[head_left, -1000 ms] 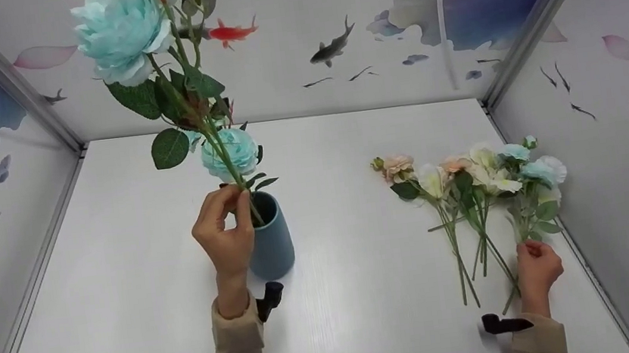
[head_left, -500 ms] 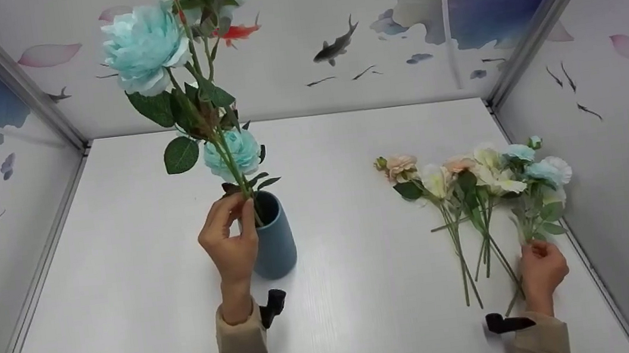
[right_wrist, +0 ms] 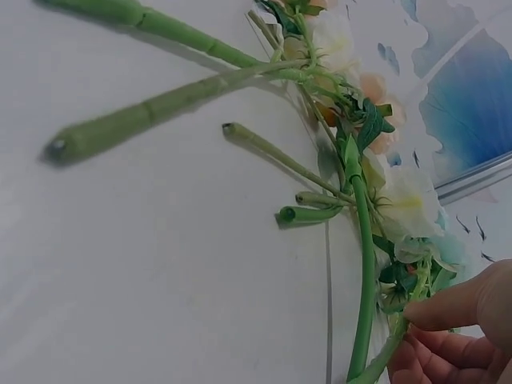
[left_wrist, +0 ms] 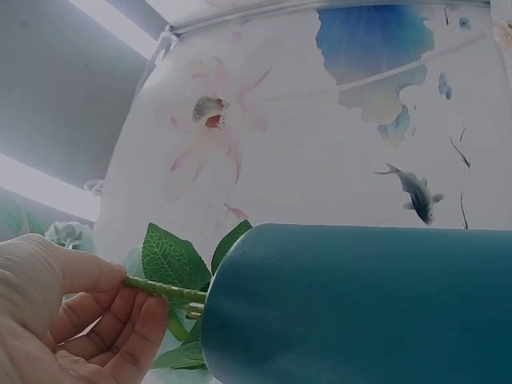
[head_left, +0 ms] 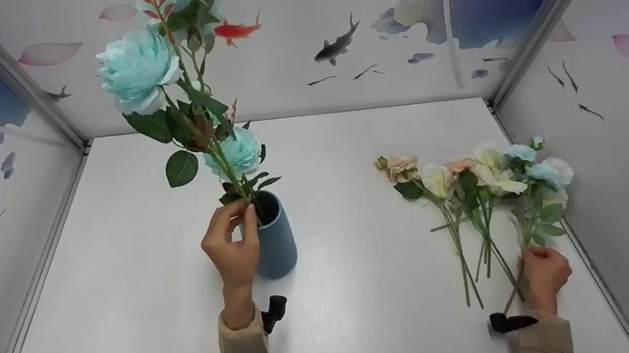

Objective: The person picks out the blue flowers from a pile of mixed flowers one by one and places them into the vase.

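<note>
Bright strip lights (left_wrist: 112,26) above, soft glare on the white tabletop (head_left: 338,323)

A tapered blue-grey vase (head_left: 275,247) stands on the flat white table (head_left: 355,315), left of its middle. Slender green stems (head_left: 232,177) reach into its mouth, their full light-blue artificial blooms (head_left: 139,72) above, leaning left. The person's left hand (head_left: 233,243) pinches these stems just left of the rim. Well apart to the right lie cream, peach and pale-blue artificial flowers (head_left: 491,173), heads toward the back; the person's right hand (head_left: 546,277) pinches the rightmost spray, before its heads.
</note>
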`<state>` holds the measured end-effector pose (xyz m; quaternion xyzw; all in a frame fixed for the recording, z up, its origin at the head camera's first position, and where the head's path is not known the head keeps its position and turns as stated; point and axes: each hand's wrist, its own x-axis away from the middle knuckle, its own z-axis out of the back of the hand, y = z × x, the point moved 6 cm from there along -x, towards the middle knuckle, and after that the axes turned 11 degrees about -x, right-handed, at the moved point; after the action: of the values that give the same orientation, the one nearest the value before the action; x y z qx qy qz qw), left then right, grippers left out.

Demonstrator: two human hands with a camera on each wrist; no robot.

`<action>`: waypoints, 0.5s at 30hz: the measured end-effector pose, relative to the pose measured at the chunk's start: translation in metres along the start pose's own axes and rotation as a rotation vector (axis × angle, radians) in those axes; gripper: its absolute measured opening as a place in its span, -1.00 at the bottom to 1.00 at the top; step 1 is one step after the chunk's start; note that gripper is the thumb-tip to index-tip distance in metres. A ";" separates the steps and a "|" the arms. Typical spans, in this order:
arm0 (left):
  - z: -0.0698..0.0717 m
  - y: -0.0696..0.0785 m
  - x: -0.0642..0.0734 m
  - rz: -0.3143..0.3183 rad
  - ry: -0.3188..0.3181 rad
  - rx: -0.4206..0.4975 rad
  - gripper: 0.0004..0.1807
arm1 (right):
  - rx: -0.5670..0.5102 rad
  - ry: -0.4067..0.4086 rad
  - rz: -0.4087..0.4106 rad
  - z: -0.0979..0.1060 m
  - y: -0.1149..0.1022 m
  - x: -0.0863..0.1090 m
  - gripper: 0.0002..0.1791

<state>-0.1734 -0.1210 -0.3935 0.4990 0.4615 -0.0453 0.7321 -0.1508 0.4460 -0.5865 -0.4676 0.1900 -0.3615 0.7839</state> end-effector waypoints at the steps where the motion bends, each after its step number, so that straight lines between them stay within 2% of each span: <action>1: 0.001 0.004 -0.001 -0.002 -0.002 -0.005 -0.84 | 0.006 0.000 -0.001 0.000 0.000 -0.001 -0.72; 6: 0.004 0.021 -0.004 -0.014 -0.009 -0.006 -0.85 | 0.041 -0.007 0.029 0.001 -0.001 -0.003 -0.70; 11: 0.004 0.023 -0.003 -0.032 -0.008 -0.021 -0.83 | 0.042 -0.012 0.034 -0.001 -0.001 -0.002 -0.70; 15: 0.003 0.017 0.000 -0.036 -0.010 -0.033 -0.82 | 0.035 -0.002 0.044 -0.001 -0.002 -0.003 -0.70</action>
<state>-0.1627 -0.1149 -0.3818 0.4783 0.4675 -0.0532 0.7415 -0.1541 0.4468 -0.5857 -0.4499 0.1932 -0.3470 0.7999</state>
